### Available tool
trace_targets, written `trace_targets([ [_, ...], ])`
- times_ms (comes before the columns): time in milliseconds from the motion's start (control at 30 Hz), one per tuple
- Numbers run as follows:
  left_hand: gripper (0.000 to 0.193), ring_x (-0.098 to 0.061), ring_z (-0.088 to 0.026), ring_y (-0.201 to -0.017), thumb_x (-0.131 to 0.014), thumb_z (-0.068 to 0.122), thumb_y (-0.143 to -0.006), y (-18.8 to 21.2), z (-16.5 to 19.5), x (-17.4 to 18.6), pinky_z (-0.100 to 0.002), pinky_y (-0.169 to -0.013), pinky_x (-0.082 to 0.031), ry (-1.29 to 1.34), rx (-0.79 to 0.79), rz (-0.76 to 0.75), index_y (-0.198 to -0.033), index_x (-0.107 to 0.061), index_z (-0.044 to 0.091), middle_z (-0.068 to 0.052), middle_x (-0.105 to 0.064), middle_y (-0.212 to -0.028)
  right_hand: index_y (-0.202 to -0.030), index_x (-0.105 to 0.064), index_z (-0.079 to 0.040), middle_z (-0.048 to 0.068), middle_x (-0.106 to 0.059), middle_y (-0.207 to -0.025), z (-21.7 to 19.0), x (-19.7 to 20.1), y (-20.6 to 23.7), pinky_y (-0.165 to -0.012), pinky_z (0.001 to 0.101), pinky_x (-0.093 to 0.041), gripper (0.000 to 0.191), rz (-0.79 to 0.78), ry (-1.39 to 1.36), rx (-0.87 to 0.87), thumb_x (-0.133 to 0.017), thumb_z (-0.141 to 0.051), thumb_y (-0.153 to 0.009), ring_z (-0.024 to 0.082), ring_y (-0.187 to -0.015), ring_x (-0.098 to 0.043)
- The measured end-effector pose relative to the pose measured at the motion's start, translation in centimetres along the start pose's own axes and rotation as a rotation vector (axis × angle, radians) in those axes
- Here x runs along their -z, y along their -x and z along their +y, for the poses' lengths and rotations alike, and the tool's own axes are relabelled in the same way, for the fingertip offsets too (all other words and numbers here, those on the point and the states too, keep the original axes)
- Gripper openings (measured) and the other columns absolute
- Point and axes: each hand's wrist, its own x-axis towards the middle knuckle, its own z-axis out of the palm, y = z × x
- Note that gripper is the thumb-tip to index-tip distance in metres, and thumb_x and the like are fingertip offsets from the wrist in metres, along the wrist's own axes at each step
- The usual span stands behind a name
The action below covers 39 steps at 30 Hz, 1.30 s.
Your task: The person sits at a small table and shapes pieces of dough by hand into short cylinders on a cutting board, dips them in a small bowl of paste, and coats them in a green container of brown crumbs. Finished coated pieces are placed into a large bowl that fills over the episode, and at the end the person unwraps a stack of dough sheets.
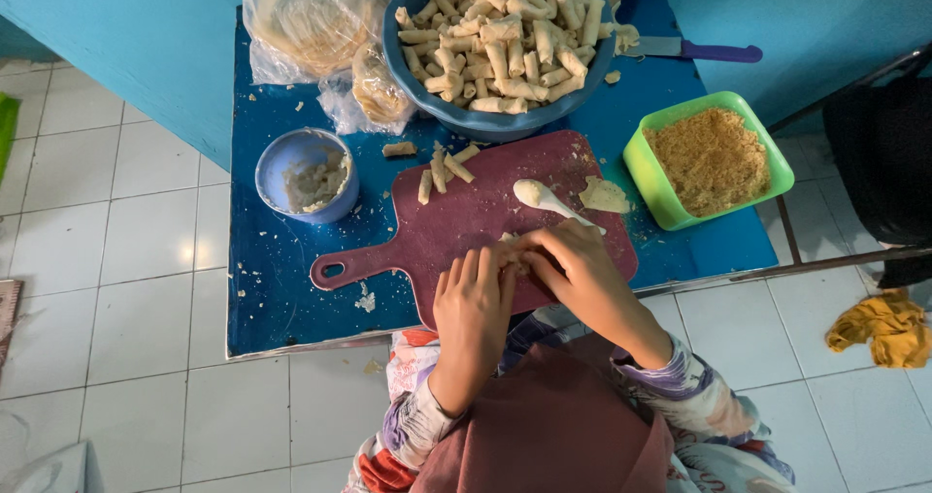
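Wrapper piece [509,238] — mostly hidden under both hands' fingers [513,258].

Both hands, left hand [473,294] and right hand [573,260], press together over a pale roll [509,238] on a maroon cutting board [466,216], beside a white spoon [544,199], a green tub of crumbs [652,178] and a blue bowl [485,119] heaped with finished rolls.

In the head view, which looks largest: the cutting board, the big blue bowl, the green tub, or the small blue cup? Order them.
1. cutting board
2. big blue bowl
3. green tub
4. small blue cup
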Motion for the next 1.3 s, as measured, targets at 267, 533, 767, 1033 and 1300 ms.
trace_targets([
  [267, 0.018, -0.061, -0.032, -0.084, -0.069, 0.019, -0.091, -0.7, -1.9, 2.6, -0.043, -0.074, -0.048, 0.080, -0.188, -0.197, -0.098, -0.061, 0.004, -0.010, -0.063, -0.088, -0.115, -0.071, -0.008, 0.004, -0.067, -0.111, 0.4, -0.1, 0.8, -0.097, 0.0411, -0.047, 0.027, -0.054, 0.049, 0.156, -0.070, -0.006, -0.088, 0.027, -0.107, -0.057],
  [533, 0.007, -0.062, -0.026, -0.084, -0.064, 0.010, -0.093, -1.4, -2.5, 2.2, -0.040, -0.077, -0.048, -0.011, -0.341, -0.115, -0.100, -0.063, 0.009, -0.007, -0.063, -0.090, -0.108, -0.072, -0.007, 0.006, -0.064, -0.110, 0.7, 0.1, 0.2, -0.093, 0.0448, -0.045, 0.032, -0.022, 0.113, 0.272, -0.081, -0.020, -0.080, 0.029, -0.105, -0.055],
  [767, 0.008, -0.064, -0.029, -0.081, -0.064, 0.015, -0.098, -1.3, -2.4, 0.6, -0.042, -0.075, -0.047, 0.123, -0.135, -0.073, -0.103, -0.062, 0.008, -0.008, -0.068, -0.088, -0.102, -0.071, -0.008, 0.004, -0.068, -0.101, 1.7, -0.9, -0.7, -0.094, 0.0398, -0.048, 0.016, -0.024, 0.058, 0.188, -0.074, -0.007, -0.087, 0.027, -0.103, -0.057],
  [1033, 0.009, -0.065, -0.028, -0.084, -0.068, 0.019, -0.092, -2.3, -2.0, -0.1, -0.042, -0.074, -0.050, 0.039, -0.050, -0.059, -0.098, -0.065, 0.013, -0.006, -0.068, -0.091, -0.099, -0.067, -0.004, 0.006, -0.069, -0.098, 1.6, -1.2, -1.2, -0.086, 0.0385, -0.050, 0.015, -0.020, -0.061, 0.026, -0.073, -0.004, -0.085, 0.029, -0.097, -0.057],
  [1300, 0.015, -0.065, -0.027, -0.089, -0.067, 0.011, -0.092, -1.9, -2.5, -0.4, -0.039, -0.078, -0.054, 0.014, -0.182, -0.067, -0.107, -0.066, 0.011, -0.005, -0.066, -0.097, -0.104, -0.072, -0.005, 0.006, -0.064, -0.100, 1.7, -0.9, -0.5, -0.089, 0.0408, -0.049, 0.022, 0.023, 0.188, 0.242, -0.079, -0.009, -0.084, 0.030, -0.099, -0.055],
])
